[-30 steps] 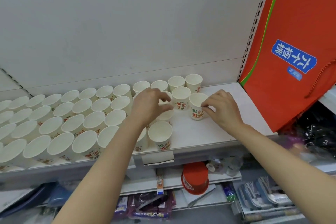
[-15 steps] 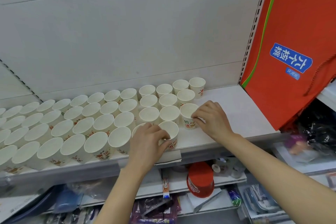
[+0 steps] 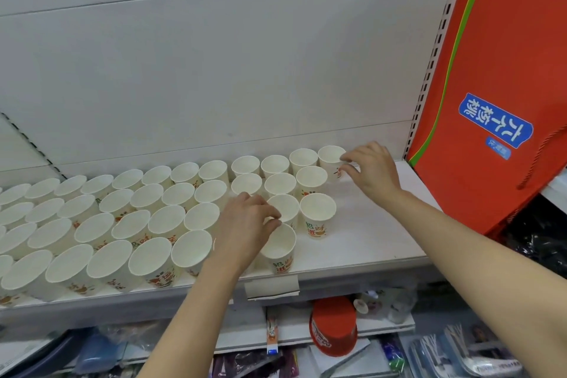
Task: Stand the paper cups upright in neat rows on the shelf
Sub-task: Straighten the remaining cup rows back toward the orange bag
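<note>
Several white paper cups with red and green print stand upright in rows on the white shelf [image 3: 371, 242]. My left hand [image 3: 245, 224] pinches the rim of the front right cup [image 3: 280, 250] near the shelf's front edge. My right hand [image 3: 369, 170] reaches to the back right corner and pinches the rim and side of the last cup of the back row [image 3: 329, 156]. Another cup [image 3: 317, 213] stands free at the right end of the third row. My left hand hides part of a cup behind it.
A large red paper bag [image 3: 494, 95] hangs against the shelf's right side. Bare shelf lies right of the cups. A price-tag holder [image 3: 271, 287] sits on the front edge. Below, a lower shelf holds a red cup [image 3: 333, 327] and packaged goods.
My right hand left the third-row end cup and moved back to the far right cup of the back row. My left hand stays at the front right cup. The view shifted slightly.
</note>
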The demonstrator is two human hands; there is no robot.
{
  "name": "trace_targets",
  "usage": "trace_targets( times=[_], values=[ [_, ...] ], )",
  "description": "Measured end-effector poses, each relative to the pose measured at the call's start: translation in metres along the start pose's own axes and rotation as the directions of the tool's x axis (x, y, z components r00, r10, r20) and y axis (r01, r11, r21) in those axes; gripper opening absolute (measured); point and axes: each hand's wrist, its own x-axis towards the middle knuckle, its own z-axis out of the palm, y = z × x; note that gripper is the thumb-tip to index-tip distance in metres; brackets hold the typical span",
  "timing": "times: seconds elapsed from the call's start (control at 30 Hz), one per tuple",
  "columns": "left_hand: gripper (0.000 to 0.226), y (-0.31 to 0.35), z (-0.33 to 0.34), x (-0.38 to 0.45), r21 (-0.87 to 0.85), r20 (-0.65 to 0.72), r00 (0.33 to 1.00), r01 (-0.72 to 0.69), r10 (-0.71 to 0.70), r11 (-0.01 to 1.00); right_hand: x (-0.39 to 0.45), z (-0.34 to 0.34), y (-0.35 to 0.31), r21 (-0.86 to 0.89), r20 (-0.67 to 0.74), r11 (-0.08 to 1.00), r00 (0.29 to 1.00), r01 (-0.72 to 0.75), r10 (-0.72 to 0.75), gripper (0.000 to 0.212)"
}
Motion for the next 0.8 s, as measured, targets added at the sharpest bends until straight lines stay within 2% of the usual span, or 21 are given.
trace_targets(
  times=[0.23, 0.4, 0.5, 0.6, 0.8],
  values=[
    [0.011, -0.007, 0.014, -0.007, -0.038, -0.048, 0.999, -0.01, 0.008, 0.999, 0.032, 0.019, 0.011, -0.044, 0.201, 0.998, 0.979, 0.047, -0.038, 0.031],
    [0.005, -0.01, 0.021, -0.009, -0.02, -0.114, 0.993, -0.038, 0.036, 0.999, 0.039, 0.031, 0.013, -0.104, 0.322, 0.993, 0.946, 0.059, -0.023, 0.022],
    [0.01, -0.008, 0.022, -0.01, -0.003, -0.131, 0.99, -0.045, 0.044, 0.999, 0.04, 0.034, 0.016, -0.134, 0.308, 0.99, 0.951, 0.038, 0.005, 0.014],
    [0.004, -0.004, 0.019, -0.01, -0.017, -0.135, 0.99, -0.029, 0.027, 0.999, 0.035, 0.026, 0.015, -0.131, 0.245, 0.991, 0.97, 0.04, -0.006, 0.012],
    [0.012, 0.005, 0.008, -0.012, -0.098, -0.095, 0.995, 0.018, -0.028, 0.995, -0.017, -0.021, 0.004, 0.041, 0.038, 0.999, 0.999, 0.033, -0.034, 0.003]
  ],
)
